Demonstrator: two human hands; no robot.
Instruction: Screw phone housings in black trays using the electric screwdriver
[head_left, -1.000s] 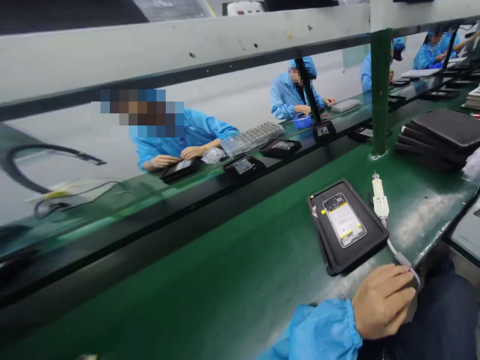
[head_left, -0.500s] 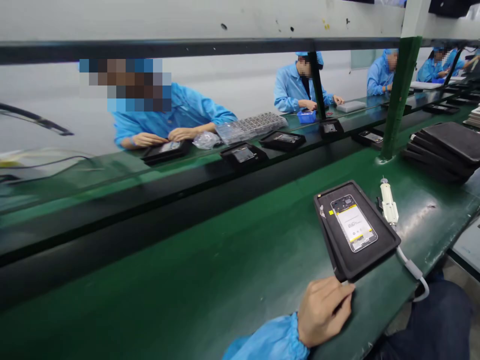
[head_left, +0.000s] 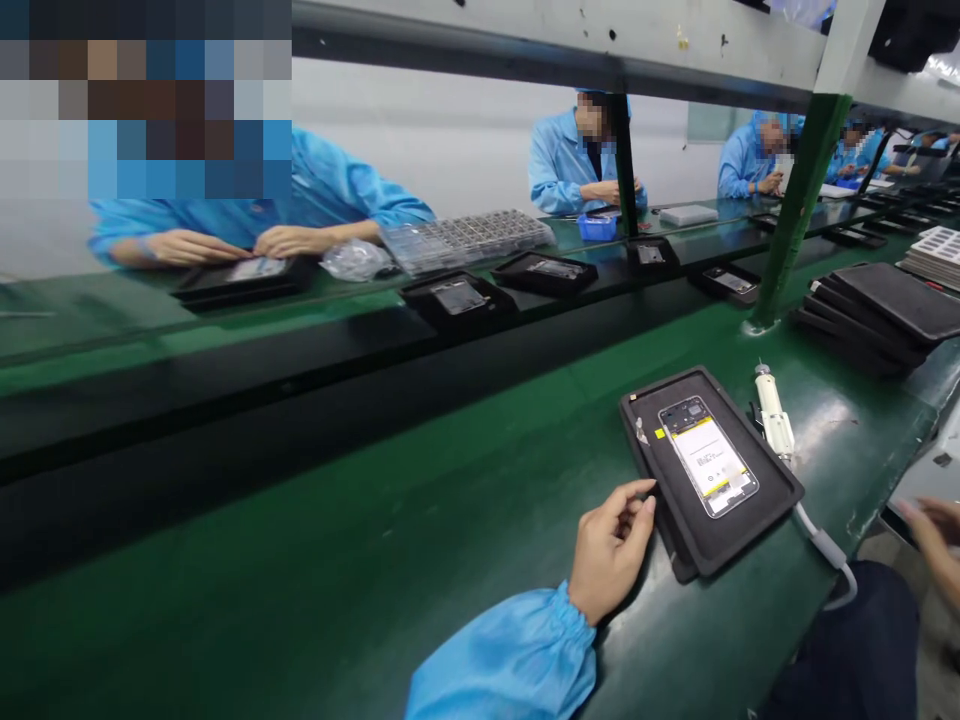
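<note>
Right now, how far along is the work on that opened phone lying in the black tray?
Already done: the phone lies back-open in the black tray, its battery in place. In hand: the left hand touches the tray's near-left edge; the right hand is off at the frame edge, holding nothing visible. Left: the phone has no back cover yet, and the white tool beside the tray lies untouched.

Left hand (head_left: pixel 611 550) loosely curled, right hand (head_left: pixel 934 535) blurred.
</note>
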